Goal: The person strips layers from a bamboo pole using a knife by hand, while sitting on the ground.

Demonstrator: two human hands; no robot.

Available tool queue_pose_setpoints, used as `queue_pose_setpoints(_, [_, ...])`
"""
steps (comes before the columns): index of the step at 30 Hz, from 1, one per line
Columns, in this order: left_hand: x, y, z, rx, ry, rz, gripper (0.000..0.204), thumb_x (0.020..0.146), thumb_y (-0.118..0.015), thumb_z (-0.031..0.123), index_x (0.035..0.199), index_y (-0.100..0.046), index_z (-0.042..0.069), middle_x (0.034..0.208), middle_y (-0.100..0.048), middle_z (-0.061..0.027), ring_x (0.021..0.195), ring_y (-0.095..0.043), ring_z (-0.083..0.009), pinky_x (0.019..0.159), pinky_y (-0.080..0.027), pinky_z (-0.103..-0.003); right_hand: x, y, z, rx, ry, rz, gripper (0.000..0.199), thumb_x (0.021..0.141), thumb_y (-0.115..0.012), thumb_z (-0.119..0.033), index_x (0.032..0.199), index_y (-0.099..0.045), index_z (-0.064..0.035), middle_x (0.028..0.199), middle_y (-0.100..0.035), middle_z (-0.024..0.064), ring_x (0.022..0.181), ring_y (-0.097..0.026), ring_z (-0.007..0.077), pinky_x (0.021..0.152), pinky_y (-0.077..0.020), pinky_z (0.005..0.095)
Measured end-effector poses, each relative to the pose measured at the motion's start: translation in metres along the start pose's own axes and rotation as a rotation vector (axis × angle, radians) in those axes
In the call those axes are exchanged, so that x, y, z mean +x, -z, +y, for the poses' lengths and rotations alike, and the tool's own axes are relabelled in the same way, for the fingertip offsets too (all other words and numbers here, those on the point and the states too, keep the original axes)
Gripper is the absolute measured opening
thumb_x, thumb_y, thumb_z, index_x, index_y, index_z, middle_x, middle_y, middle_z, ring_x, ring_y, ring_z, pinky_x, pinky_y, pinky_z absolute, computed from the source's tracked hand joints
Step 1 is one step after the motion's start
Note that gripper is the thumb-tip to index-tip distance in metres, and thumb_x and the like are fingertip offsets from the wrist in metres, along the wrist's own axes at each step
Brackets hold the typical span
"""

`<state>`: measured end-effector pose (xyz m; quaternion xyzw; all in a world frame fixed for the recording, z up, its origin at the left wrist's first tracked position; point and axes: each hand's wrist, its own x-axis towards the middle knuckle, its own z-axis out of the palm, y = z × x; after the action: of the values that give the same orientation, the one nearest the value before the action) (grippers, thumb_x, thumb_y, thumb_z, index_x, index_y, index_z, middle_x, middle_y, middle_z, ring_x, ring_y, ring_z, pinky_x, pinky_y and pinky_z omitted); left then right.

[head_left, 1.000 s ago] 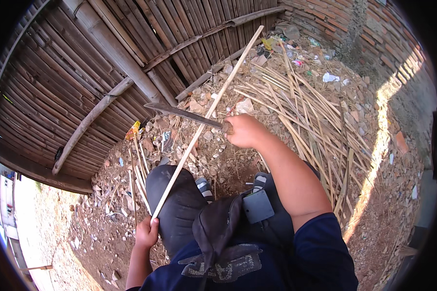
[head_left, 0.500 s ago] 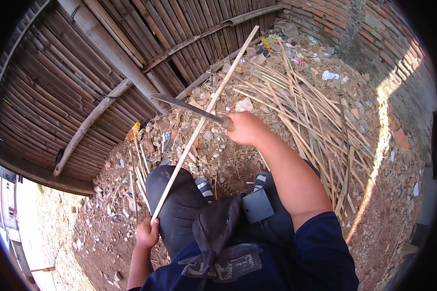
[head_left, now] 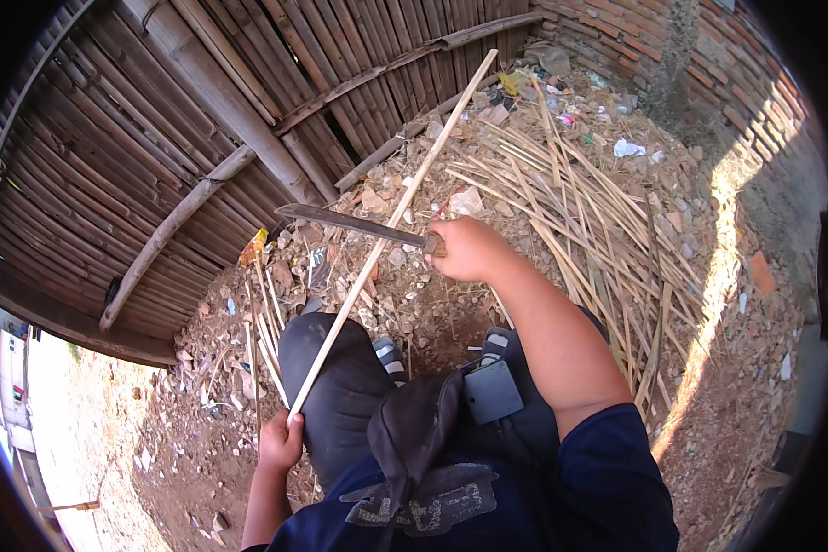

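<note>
My left hand, beside my left knee, is closed on the lower end of a long pale bamboo strip. The strip slants across my thigh and up toward the far right of the bamboo wall. In my right hand is the handle of a machete, its dark blade pointing left. The blade crosses the strip around its middle and appears to touch it. My fingers on the handle are closed.
Many thin bamboo strips lie heaped on the rubble at the right, and a few more strips lie left of my knee. A bamboo wall rises at the left, a brick wall at the back right. Litter and stones cover the ground.
The machete blade has shifted slightly down along the strip and lies flatter, my right hand moving a little lower with it. My left hand keeps its grip. The view has tilted slightly.
</note>
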<state>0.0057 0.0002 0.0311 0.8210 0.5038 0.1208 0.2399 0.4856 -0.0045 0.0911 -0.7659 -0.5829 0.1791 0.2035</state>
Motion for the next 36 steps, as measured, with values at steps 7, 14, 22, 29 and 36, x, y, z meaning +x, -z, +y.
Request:
queue_pose_setpoints(7, [0.000, -0.008, -0.014, -0.058, -0.030, 0.020, 0.043, 0.102, -0.055, 0.036, 0.078, -0.056, 0.000, 0.062, -0.057, -0.0204, 0.058, -0.060, -0.0390, 0.056, -0.045, -0.045, -0.009, 0.008, -0.013, 0.040, 0.088, 0.109, 0.032, 0.082, -0.075, -0.033, 0.103, -0.067, -0.0105, 0.089, -0.072, 0.0156, 0.086, -0.070, 0.0384, 0.076, -0.0557, 0.0502])
queue_pose_setpoints(14, [0.000, -0.008, -0.017, -0.093, -0.015, 0.005, 0.044, 0.102, -0.056, 0.036, 0.076, -0.056, 0.001, 0.061, -0.056, -0.0196, 0.057, -0.059, -0.0374, 0.056, -0.045, -0.044, -0.011, 0.012, -0.003, -0.021, 0.189, 0.132, 0.026, 0.081, -0.075, -0.032, 0.095, -0.067, -0.0121, 0.085, -0.072, 0.0137, 0.083, -0.070, 0.0370, 0.074, -0.0556, 0.0501])
queue_pose_setpoints(22, [0.000, -0.009, -0.016, -0.081, 0.025, 0.009, 0.046, 0.101, -0.056, 0.040, 0.076, -0.057, 0.001, 0.061, -0.058, -0.0183, 0.058, -0.061, -0.0367, 0.056, -0.046, -0.044, -0.011, 0.009, -0.011, -0.066, 0.150, 0.118, 0.023, 0.080, -0.075, -0.031, 0.091, -0.065, -0.0131, 0.082, -0.071, 0.0130, 0.082, -0.070, 0.0366, 0.073, -0.0554, 0.0506])
queue_pose_setpoints(29, [0.000, -0.008, -0.014, -0.098, -0.005, -0.003, 0.046, 0.105, -0.052, 0.037, 0.076, -0.054, 0.001, 0.059, -0.052, -0.0106, 0.056, -0.051, -0.0190, 0.054, -0.040, -0.038, -0.012, 0.007, -0.007, -0.088, 0.192, 0.069, 0.023, 0.079, -0.074, -0.031, 0.090, -0.065, -0.0129, 0.082, -0.071, 0.0144, 0.083, -0.070, 0.0375, 0.074, -0.0552, 0.0513])
queue_pose_setpoints(36, [0.001, -0.006, -0.008, -0.079, -0.006, 0.005, 0.047, 0.103, -0.053, 0.039, 0.076, -0.055, 0.001, 0.059, -0.054, -0.0146, 0.056, -0.056, -0.0277, 0.055, -0.043, -0.042, -0.011, 0.007, -0.009, -0.055, 0.210, 0.053, 0.023, 0.079, -0.074, -0.030, 0.093, -0.066, -0.0126, 0.084, -0.071, 0.0141, 0.083, -0.071, 0.0373, 0.075, -0.0553, 0.0514])
